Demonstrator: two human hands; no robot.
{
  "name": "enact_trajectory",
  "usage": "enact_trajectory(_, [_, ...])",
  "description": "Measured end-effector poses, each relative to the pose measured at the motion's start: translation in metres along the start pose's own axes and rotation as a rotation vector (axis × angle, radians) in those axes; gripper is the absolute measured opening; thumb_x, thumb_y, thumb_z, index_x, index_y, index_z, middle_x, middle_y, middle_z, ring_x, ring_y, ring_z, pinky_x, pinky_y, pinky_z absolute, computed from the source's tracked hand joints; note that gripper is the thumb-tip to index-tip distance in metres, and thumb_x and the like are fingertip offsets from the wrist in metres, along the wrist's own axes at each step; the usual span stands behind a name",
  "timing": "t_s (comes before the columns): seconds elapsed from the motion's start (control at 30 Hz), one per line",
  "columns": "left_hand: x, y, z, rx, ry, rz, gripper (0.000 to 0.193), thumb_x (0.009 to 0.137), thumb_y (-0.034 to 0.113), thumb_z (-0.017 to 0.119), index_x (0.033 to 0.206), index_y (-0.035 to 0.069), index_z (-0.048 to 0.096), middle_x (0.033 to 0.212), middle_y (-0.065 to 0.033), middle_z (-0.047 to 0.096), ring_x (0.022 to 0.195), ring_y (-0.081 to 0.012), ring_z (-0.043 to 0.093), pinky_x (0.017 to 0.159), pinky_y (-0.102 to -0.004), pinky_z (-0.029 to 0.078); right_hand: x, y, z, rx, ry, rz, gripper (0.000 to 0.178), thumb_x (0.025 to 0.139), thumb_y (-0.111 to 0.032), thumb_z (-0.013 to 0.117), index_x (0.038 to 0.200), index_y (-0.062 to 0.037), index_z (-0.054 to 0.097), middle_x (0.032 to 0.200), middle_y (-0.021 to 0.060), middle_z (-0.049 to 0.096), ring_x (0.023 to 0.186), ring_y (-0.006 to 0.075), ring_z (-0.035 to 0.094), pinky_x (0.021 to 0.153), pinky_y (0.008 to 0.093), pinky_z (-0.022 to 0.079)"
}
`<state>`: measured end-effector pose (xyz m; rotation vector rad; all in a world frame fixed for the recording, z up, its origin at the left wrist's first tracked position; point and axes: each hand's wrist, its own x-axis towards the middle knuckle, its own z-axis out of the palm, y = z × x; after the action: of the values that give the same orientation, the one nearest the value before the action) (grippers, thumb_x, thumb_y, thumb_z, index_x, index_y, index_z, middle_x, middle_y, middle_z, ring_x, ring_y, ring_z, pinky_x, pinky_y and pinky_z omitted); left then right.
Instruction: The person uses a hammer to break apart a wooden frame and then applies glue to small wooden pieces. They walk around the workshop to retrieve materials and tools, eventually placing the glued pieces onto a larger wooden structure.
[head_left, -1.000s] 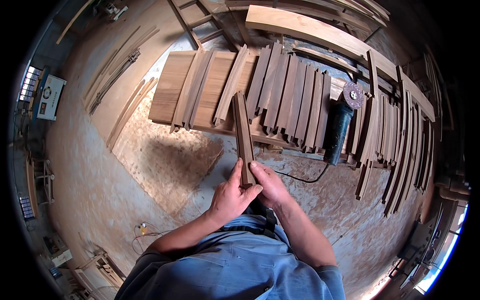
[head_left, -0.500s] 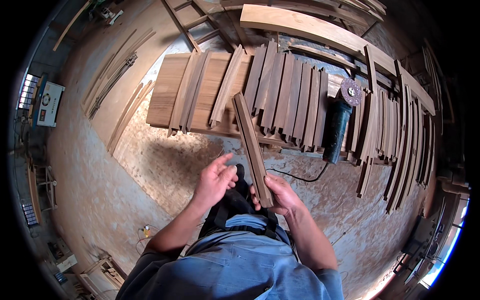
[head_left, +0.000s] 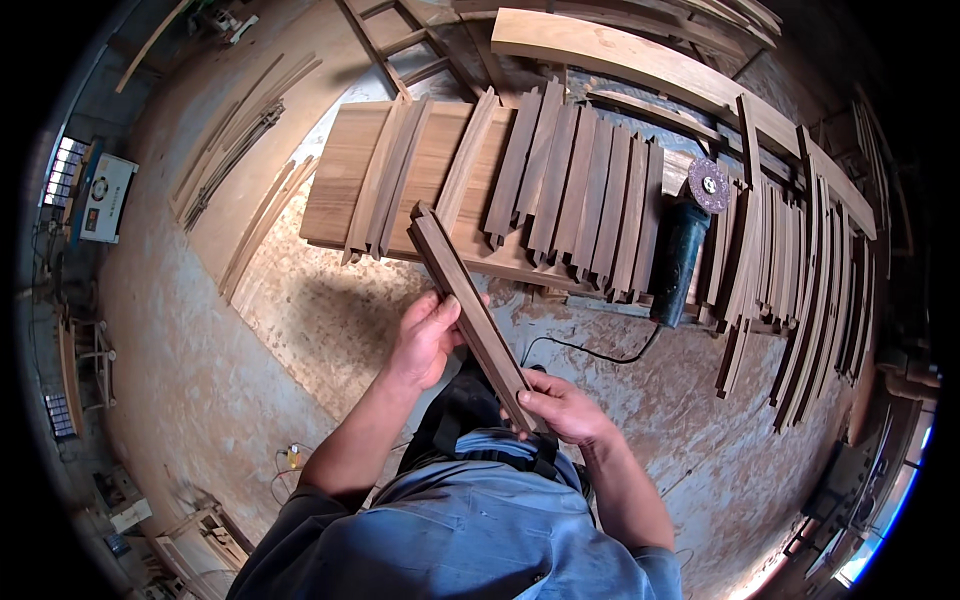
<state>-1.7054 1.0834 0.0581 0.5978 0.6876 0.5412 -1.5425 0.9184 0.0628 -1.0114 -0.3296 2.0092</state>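
A grooved wooden strip [head_left: 472, 312] slants in front of my body, its far end up near the edge of the bench board. My left hand [head_left: 429, 338] grips it around the middle, thumb on top and fingers beneath. Close to its near end, my right hand [head_left: 562, 404] is closed on the same strip. Beyond it, several similar dark strips [head_left: 568, 180] lie side by side across a wide wooden board [head_left: 338, 180]. A dark green angle grinder [head_left: 680, 255] with a purple-grey disc rests to the right of them.
The grinder's black cord [head_left: 590, 352] drops off the bench toward my legs. More long strips [head_left: 815, 300] overhang the bench at the right. A thick pale plank [head_left: 610, 45] runs along the back. Thin rods and strips [head_left: 235, 140] lie on the floor at left, near wood shavings [head_left: 310, 300].
My left hand, free and beside the strip before, has closed on it. The strip's far end has swung to the left. My right hand keeps its hold near the other end.
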Motion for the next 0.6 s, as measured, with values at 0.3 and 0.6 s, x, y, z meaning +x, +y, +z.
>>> enact_trajectory(0.3, [-0.007, 0.002, 0.003, 0.144, 0.013, 0.165, 0.029, 0.090, 0.016, 0.061, 0.113, 0.002, 0.052, 0.104, -0.0079, 0.061, 0.095, -0.0171, 0.060, 0.084, -0.0329, 0.050, 0.008, 0.016, 0.004, -0.496, 0.249, -0.180, 0.053, 0.085, -0.011, 0.068, 0.131, -0.0013, 0.045, 0.103, 0.0028, 0.056, 0.084, 0.0084, 0.051, 0.073, 0.0223, 0.045])
enact_trajectory(0.6, [-0.015, 0.000, 0.005, 0.256, 0.208, 0.103, 0.031, 0.086, 0.028, 0.068, 0.101, 0.006, 0.052, 0.085, -0.0003, 0.057, 0.072, -0.0081, 0.057, 0.063, -0.0232, 0.049, -0.010, -0.004, 0.017, -0.178, 0.175, -0.033, 0.050, 0.089, -0.023, 0.063, 0.132, -0.0050, 0.045, 0.079, 0.0010, 0.056, 0.054, 0.0060, 0.046, 0.048, 0.0218, 0.039])
